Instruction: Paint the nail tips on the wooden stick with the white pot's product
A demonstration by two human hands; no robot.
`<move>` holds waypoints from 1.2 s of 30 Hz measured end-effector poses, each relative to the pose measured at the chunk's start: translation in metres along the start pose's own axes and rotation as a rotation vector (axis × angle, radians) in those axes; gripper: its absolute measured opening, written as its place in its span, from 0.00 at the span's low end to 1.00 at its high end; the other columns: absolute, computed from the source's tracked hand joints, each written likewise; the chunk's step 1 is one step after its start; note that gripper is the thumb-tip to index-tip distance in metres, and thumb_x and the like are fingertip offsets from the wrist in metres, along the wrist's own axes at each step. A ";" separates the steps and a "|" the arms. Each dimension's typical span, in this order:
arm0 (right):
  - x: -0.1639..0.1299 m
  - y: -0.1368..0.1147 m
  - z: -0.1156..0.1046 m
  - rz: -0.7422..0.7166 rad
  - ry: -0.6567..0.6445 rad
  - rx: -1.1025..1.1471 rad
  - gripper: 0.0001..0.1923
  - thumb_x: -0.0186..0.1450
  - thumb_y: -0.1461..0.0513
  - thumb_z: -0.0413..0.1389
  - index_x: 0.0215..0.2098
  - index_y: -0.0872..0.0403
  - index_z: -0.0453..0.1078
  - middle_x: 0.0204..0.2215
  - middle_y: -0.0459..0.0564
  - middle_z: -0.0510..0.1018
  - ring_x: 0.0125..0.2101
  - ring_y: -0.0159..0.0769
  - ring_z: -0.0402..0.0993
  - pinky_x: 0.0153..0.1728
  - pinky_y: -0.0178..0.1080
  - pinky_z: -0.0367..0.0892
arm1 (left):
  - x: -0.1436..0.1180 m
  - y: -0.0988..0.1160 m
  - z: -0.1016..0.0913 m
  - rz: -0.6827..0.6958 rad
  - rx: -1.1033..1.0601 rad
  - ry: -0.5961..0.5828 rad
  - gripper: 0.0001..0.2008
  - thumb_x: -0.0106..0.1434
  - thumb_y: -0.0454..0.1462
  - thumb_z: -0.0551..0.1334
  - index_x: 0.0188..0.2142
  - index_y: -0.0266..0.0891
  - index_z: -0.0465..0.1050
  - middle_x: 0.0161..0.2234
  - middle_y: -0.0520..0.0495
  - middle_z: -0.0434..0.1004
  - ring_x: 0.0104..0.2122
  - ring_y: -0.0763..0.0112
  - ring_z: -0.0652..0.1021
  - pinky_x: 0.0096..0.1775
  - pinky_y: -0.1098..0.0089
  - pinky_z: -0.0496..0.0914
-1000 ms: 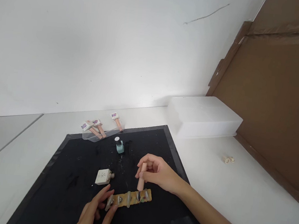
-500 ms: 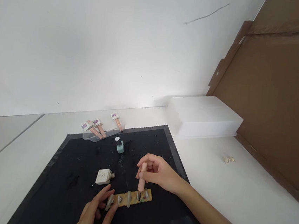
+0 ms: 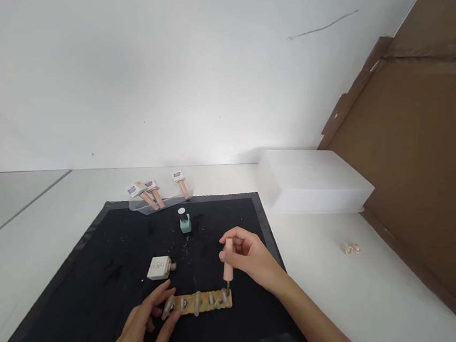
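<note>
the right hand [image 3: 250,256] is closed around a pale pink brush handle [image 3: 228,260], held nearly upright, its dark tip touching the rightmost of the nail tips on the tan strip [image 3: 203,302]. that strip lies on the black mat [image 3: 122,268], near the mat's front edge. the left hand [image 3: 144,327] rests at the strip's left end, thumb and fingers lightly pinching that end so it stays flat; it grips nothing else. just behind the strip's left end on the mat lies a cream square bottle [image 3: 159,268] on its side, cap pointing right. farther back on the mat stands a small mint-green bottle [image 3: 185,223] without its cap. beyond the mat's far edge, a clear tray [image 3: 144,206] holds several pink-handled sticks [image 3: 151,195]. right of the mat's far corner sits a white plastic box [image 3: 316,179].
</note>
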State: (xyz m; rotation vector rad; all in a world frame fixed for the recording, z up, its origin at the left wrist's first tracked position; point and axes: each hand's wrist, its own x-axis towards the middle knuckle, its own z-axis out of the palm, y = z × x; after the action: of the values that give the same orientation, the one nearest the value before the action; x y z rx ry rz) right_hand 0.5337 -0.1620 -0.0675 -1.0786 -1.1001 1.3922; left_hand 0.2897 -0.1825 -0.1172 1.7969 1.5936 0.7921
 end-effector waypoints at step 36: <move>-0.006 -0.003 0.014 -0.002 -0.061 -0.174 0.20 0.58 0.57 0.62 0.17 0.52 0.57 0.14 0.40 0.68 0.14 0.26 0.56 0.14 0.31 0.50 | -0.007 0.009 0.004 -0.117 -0.108 0.101 0.21 0.56 0.50 0.57 0.47 0.48 0.73 0.37 0.47 0.78 0.32 0.61 0.72 0.31 0.67 0.67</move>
State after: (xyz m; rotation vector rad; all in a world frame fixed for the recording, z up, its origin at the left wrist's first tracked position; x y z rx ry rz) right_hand 0.5207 -0.1692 -0.0621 -1.1646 -1.2852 1.3548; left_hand 0.2980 -0.1904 -0.1135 1.5952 1.6704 0.9081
